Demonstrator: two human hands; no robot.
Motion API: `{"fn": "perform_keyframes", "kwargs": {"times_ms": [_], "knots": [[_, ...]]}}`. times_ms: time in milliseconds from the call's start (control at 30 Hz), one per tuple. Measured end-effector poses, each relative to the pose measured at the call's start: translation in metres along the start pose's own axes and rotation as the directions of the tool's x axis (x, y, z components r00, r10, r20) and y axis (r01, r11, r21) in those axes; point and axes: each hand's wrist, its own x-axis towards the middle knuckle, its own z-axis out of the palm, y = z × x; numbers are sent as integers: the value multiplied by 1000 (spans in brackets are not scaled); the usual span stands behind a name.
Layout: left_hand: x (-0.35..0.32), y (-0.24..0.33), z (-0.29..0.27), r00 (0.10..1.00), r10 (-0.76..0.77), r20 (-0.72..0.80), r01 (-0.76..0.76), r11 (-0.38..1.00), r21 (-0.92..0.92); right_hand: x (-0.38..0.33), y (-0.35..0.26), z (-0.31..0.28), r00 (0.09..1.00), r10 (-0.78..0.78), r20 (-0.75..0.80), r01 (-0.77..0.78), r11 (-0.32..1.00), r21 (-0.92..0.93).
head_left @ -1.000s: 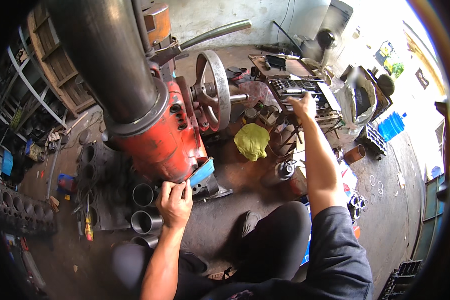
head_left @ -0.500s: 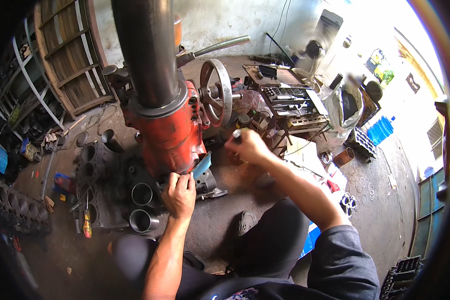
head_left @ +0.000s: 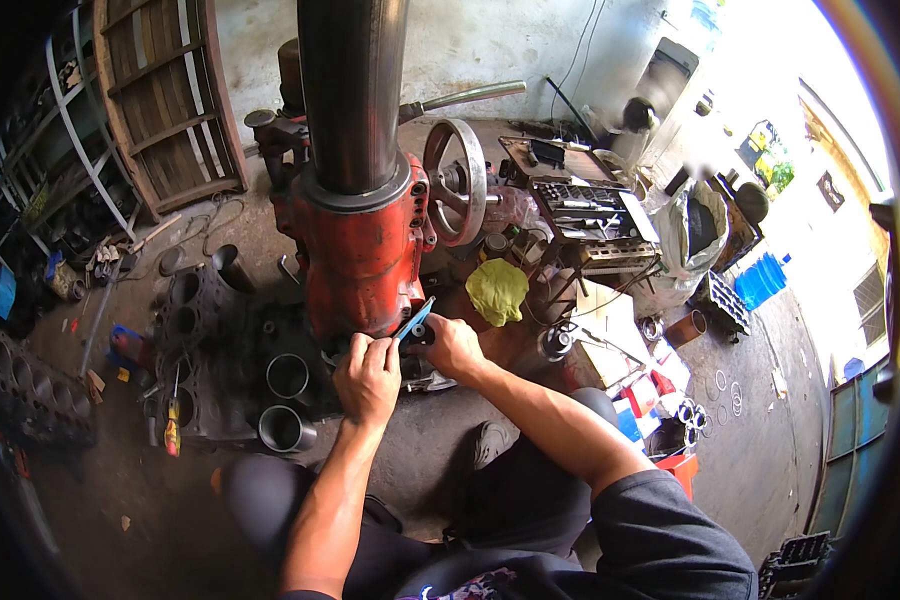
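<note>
My left hand (head_left: 369, 378) is closed, its fingertips pinching the lower end of a thin blue strip (head_left: 416, 318) at the foot of a red machine (head_left: 362, 265). Right beside it, my right hand (head_left: 450, 347) is curled around a short dark cylindrical piece (head_left: 422, 333) whose round end faces me. This piece is close against the strip; whether they touch I cannot tell. A thick steel column (head_left: 353, 100) rises from the red machine, which stands over a dark engine block (head_left: 262, 335). My fingers hide part of the machine's base.
A handwheel (head_left: 477, 190) and a long lever (head_left: 475, 95) stick out from the machine's right. Two cylinder sleeves (head_left: 287, 430) stand at the block's front edge. A yellow-green cloth (head_left: 497, 291) lies right of my hands. Farther right is a tool tray (head_left: 585, 207); a screwdriver (head_left: 173, 430) lies left.
My right hand has come in leftward and down to meet my left hand, uncovering the yellow-green cloth. The blue strip now appears narrower. The whole view has shifted, with the machine farther right.
</note>
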Motion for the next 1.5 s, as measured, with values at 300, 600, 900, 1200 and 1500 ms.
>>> {"fn": "perform_keyframes", "kwargs": {"times_ms": [300,600,900,1200,1500], "knots": [[-1,5,-12,999,27,27,-26,999,-23,-6,-2,-1,1000,-21,-18,22,999,50],[3,10,-18,996,82,23,-80,995,-64,-7,0,-1,1000,-20,-2,20,997,71],[25,18,-61,997,-78,6,78,976,-206,-10,-22,-73,963,67,260,-16,981,-191],[-33,-61,-239,824,-538,179,564,808,-170,-170,8,-169,974,218,-68,-225,967,-119],[-70,16,-241,814,-519,260,331,783,527,-220,22,-156,876,420,-238,-393,907,152]]}}
